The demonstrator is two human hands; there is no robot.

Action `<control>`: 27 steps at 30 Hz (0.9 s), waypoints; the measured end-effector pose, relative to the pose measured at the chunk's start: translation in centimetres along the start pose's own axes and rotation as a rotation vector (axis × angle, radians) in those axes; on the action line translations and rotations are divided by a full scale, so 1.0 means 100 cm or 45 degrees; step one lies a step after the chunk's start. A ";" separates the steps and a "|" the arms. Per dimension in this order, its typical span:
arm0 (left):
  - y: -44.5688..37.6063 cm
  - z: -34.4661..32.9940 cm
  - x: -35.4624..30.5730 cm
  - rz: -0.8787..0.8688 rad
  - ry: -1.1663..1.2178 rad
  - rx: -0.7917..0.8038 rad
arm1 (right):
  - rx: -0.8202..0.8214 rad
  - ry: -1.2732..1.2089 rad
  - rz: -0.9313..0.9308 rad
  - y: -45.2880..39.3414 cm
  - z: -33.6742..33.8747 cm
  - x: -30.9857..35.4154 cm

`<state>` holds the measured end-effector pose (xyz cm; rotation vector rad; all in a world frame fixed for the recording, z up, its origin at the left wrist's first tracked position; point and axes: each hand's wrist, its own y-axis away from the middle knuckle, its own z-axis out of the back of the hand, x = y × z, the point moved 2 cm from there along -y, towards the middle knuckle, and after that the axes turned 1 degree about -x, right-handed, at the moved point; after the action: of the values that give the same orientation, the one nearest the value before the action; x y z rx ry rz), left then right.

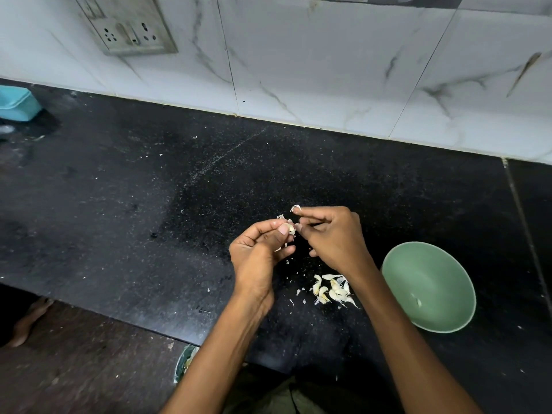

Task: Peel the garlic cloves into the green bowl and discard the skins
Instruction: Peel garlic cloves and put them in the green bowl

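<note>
I see a black speckled tabletop [149, 189] running below a white marbled tile wall [328, 70], with the green bowl [430, 286] at the near right holding one peeled clove [418, 302]. Over the middle, my left hand [257, 258] pinches a garlic clove [289, 227] between thumb and curled fingers, while my right hand [334, 237] picks at it, a skin flake [295, 207] on its forefinger. A small pile of unpeeled cloves [333, 289] lies between hands and bowl.
</note>
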<state>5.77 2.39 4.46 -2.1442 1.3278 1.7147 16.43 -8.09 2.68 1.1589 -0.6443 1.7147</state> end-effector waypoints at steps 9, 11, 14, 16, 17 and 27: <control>-0.002 -0.002 0.003 -0.002 -0.060 -0.040 | 0.004 -0.173 0.057 0.021 0.013 0.017; -0.001 -0.003 0.002 -0.027 -0.071 -0.055 | 0.034 -0.197 0.074 0.024 0.013 0.020; 0.000 -0.005 0.002 -0.087 -0.080 -0.078 | 0.026 -0.205 0.082 0.027 0.013 0.023; 0.001 -0.006 0.002 -0.136 -0.083 -0.090 | 0.009 -0.192 0.080 0.028 0.012 0.024; 0.001 -0.007 0.002 -0.155 -0.084 -0.092 | -0.003 -0.173 0.081 0.028 0.011 0.024; -0.001 -0.008 -0.002 -0.304 -0.301 -0.087 | -0.164 0.064 0.291 0.031 0.005 0.030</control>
<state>6.40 2.15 4.89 -1.9634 0.9266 1.8654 13.48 -8.61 5.88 0.9789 -0.8698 1.8567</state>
